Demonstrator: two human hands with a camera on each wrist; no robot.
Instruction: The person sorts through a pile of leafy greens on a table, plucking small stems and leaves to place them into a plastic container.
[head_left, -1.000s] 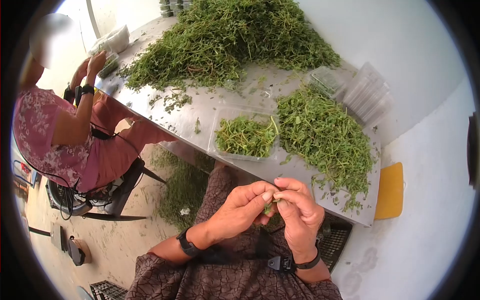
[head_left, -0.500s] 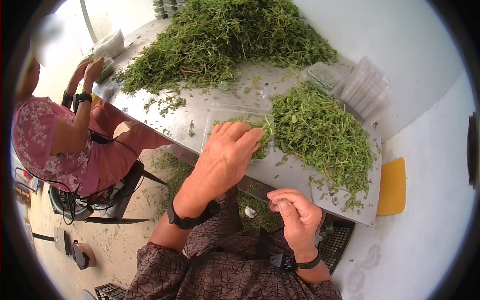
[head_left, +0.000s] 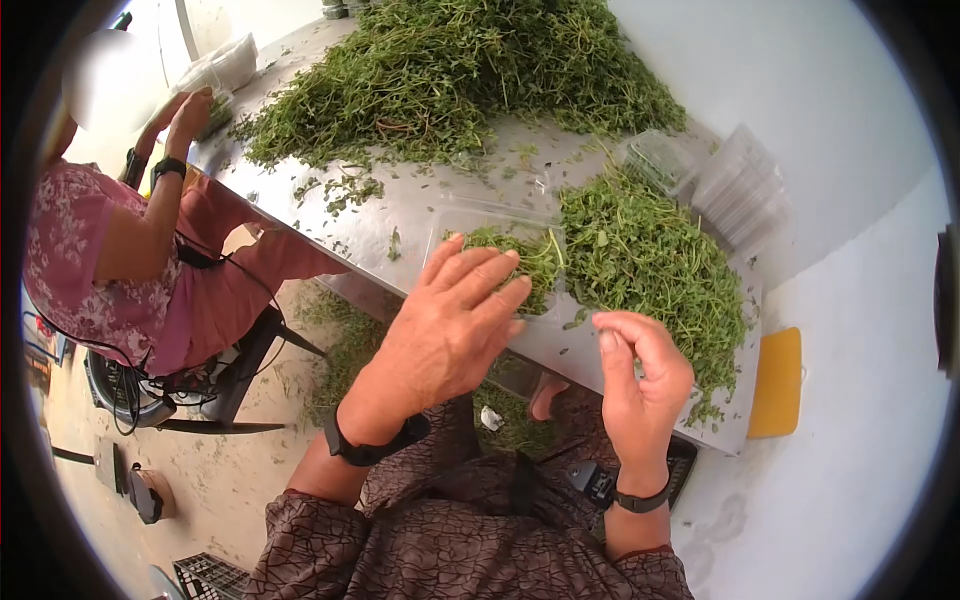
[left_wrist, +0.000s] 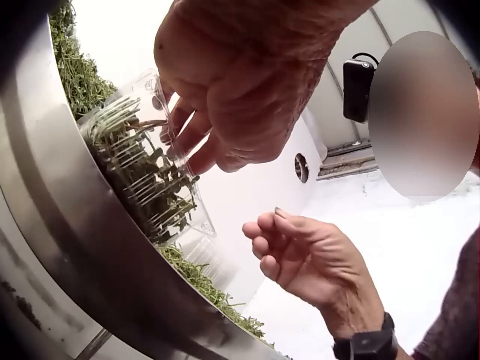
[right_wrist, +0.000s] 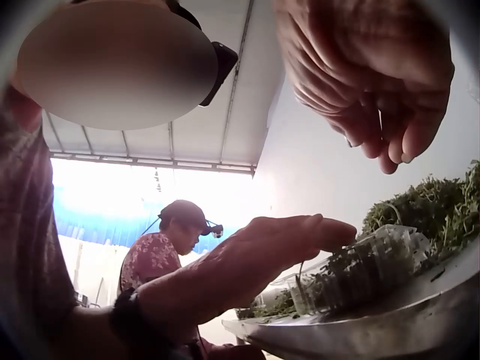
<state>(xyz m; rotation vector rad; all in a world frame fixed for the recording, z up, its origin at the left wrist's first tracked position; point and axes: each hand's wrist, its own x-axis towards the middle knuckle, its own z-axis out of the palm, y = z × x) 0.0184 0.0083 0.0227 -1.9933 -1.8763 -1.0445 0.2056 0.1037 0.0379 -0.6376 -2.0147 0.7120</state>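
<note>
My left hand (head_left: 445, 325) reaches palm down over the near left part of a clear plastic tray (head_left: 500, 208), its fingers extended and slightly spread. Green sprigs (head_left: 542, 262) lie in the tray. In the left wrist view, the fingertips of the left hand (left_wrist: 240, 90) are at the side of the clear tray (left_wrist: 196, 201); whether they press on the greens cannot be told. My right hand (head_left: 648, 390) hangs before the table edge with loosely bent fingers, thumb near the index fingertip, and nothing visible between them. The right wrist view shows this right hand (right_wrist: 375, 82) above the tray's level.
A loose pile of greens (head_left: 650, 265) lies right of the tray, with stacked clear containers (head_left: 738, 190) behind it. A large heap (head_left: 480, 80) covers the table's back. A yellow board (head_left: 776, 385) stands at the right. Another person (head_left: 110, 250) sits at the left.
My hands were together around a small green piece, then parted. The left hand moved up to the tray and its fingers spread. The right hand has risen and shifted right.
</note>
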